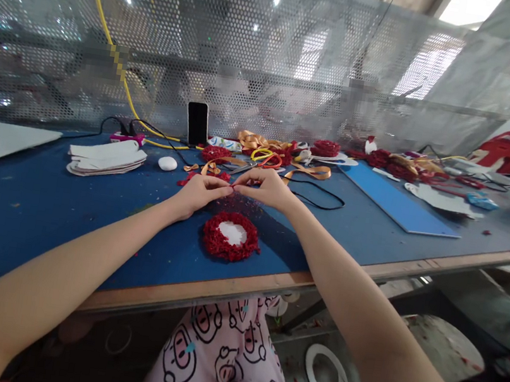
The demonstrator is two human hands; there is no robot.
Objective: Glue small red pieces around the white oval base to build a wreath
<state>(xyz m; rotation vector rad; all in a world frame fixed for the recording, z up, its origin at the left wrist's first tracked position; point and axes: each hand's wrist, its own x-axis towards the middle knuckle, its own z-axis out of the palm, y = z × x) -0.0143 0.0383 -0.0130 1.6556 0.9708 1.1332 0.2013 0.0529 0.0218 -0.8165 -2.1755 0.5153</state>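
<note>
Ring [229, 252] on table [64, 213], sheets [106, 159] left, board [397, 201] right, phone [196, 123] behind.

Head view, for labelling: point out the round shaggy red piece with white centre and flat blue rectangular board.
Shaggy red piece [232, 233]: head view, its white centre.
Blue board [394, 201]: head view, middle surface.

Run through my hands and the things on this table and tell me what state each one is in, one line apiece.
Left hand: fingertips pinched on a small red scrap
Right hand: fingertips pinched at the same scrap
Red wreath: lying flat, untouched
Phone: propped upright, screen dark
Paper stack: flat, layers uneven
Blue board: lying flat
</note>
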